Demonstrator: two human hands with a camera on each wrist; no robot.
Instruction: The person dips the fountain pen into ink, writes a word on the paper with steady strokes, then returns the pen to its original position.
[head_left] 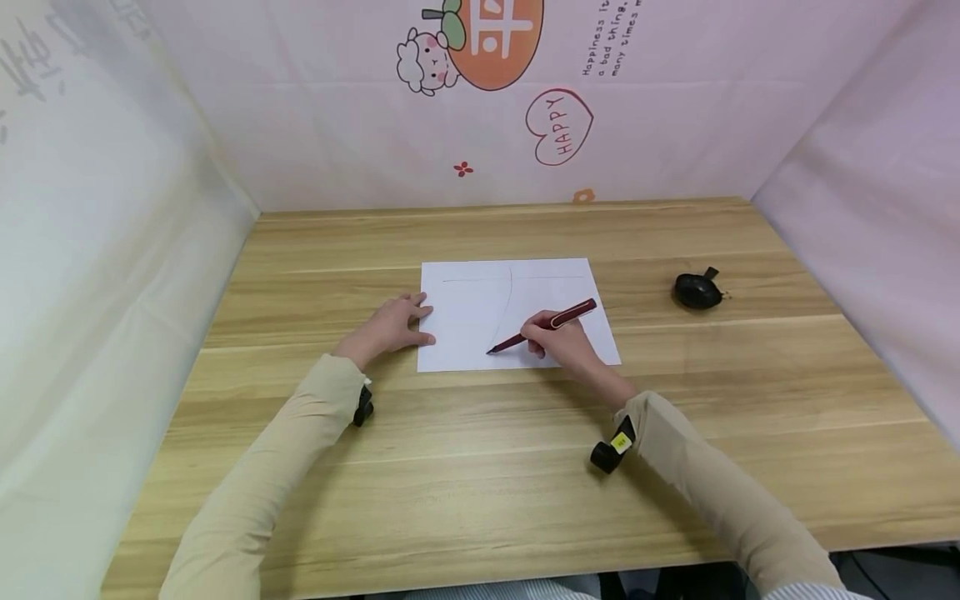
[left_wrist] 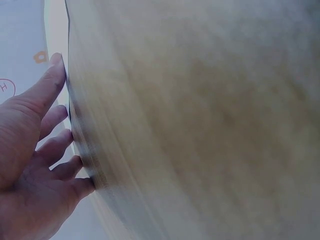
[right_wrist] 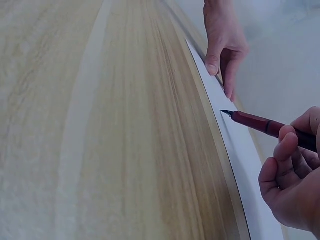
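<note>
A sheet of white paper (head_left: pixel 465 317) lies on the wooden table, with a thin line across its upper part and a curved stroke running down its middle. My right hand (head_left: pixel 558 340) grips a dark red fountain pen (head_left: pixel 573 313), whose nib is at the lower end of that curved stroke. In the right wrist view the pen (right_wrist: pixel 255 123) points its metal nib at the paper (right_wrist: pixel 240 155). At the paper's left edge rests my left hand (head_left: pixel 390 325), fingers spread, fingertips on the sheet. The left wrist view shows this hand (left_wrist: pixel 42 145) from the thumb side.
To the right on the table (head_left: pixel 450 483) sits a small black rounded object (head_left: pixel 697 291) with a short tab. Printed white curtains (head_left: pixel 337 142) stand behind and at both sides. Each wrist carries a black camera (head_left: pixel 613 446).
</note>
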